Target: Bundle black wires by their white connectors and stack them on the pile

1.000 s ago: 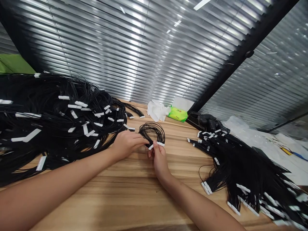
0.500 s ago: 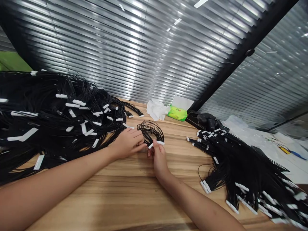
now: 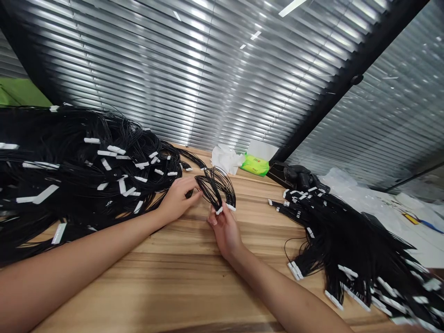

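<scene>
My right hand (image 3: 227,231) pinches a looped black wire harness (image 3: 222,180) near its ends. Two white connectors show there, one (image 3: 219,210) at my fingertips and the other (image 3: 231,207) just to the right. The wires arch up and away from the hand. My left hand (image 3: 180,196) is at the left side of the loop, thumb and fingers parted, fingertips touching or very near the wires. Just behind that hand lies a big heap of black wire harnesses (image 3: 79,180) with white connectors.
A second pile of black harnesses (image 3: 347,236) covers the right side of the wooden table (image 3: 194,277). Crumpled tissue (image 3: 225,157) and a green tissue pack (image 3: 255,164) lie at the back by the blinds (image 3: 166,69). Yellow-and-blue pliers (image 3: 421,221) rest far right.
My left hand has drawn back slightly left, its thumb and fingers parting. The wire loop stands higher and has spread wider. My right hand keeps its pinch, turned a little.
</scene>
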{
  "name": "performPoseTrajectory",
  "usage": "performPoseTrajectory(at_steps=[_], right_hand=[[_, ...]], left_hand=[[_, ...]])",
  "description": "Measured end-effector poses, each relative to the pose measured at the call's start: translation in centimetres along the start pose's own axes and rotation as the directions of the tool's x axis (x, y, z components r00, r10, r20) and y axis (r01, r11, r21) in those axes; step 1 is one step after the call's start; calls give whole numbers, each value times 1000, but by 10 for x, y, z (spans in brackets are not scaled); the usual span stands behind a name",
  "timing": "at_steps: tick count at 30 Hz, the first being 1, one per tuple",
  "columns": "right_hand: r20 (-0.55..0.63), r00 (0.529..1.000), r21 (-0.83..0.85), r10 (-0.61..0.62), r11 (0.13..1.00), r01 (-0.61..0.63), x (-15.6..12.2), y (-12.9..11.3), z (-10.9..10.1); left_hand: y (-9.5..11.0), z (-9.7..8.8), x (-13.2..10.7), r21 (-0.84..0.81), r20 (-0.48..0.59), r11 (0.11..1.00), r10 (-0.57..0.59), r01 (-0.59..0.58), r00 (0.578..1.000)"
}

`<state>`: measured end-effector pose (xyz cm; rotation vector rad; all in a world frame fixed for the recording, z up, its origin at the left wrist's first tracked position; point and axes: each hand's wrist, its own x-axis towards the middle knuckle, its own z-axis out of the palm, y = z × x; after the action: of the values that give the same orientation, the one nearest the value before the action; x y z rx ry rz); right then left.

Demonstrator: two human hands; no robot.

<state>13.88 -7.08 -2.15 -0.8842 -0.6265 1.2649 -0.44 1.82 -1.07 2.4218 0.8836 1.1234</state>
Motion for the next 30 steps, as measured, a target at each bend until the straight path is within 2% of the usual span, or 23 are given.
performPoseTrajectory(at_steps=[2, 5, 8, 10, 12, 15, 17, 21, 25, 27, 30], right_hand=[[8, 1000, -28, -11, 1000, 11, -2, 0, 1], [10, 1000, -40, -28, 999, 29, -3, 1, 1], [-9, 1000, -16, -22, 1000, 22, -3, 3, 1], [6, 1000, 0, -7, 1000, 7, -4, 4, 0], [52, 999, 0, 8, 1000, -8, -6, 4, 1], [116, 992, -3, 53, 999, -53, -8, 3, 2], [136, 986, 15, 93, 995, -96, -7, 2, 2], [103, 988, 104, 113, 987, -123, -3, 3, 1], [76, 989, 158, 129, 978, -139, -3, 5, 0], [103, 981, 159, 162, 971, -177, -5, 6, 0], [217, 949, 143, 229, 954, -263, -9, 5, 0]], left_hand=[[2, 1, -2, -8, -97, 999, -38, 37, 995], [1, 4, -3, -77, -184, 992, -110, 97, 977], [-6, 11, -1, -309, -197, 932, -259, 191, 945], [-10, 15, 1, -527, -101, 813, -349, 247, 932], [-10, 17, 2, -693, 55, 652, -376, 307, 925], [-4, 15, 3, -814, 263, 407, -377, 415, 888], [0, 11, 4, -853, 329, 271, -383, 445, 863], [1, 6, 9, -902, 298, 157, -449, 403, 842], [-12, 6, 9, -926, 307, 39, -496, 374, 812], [-21, 7, 7, -928, 322, 2, -497, 372, 806], [-26, 7, 1, -912, 361, 8, -463, 411, 810]])
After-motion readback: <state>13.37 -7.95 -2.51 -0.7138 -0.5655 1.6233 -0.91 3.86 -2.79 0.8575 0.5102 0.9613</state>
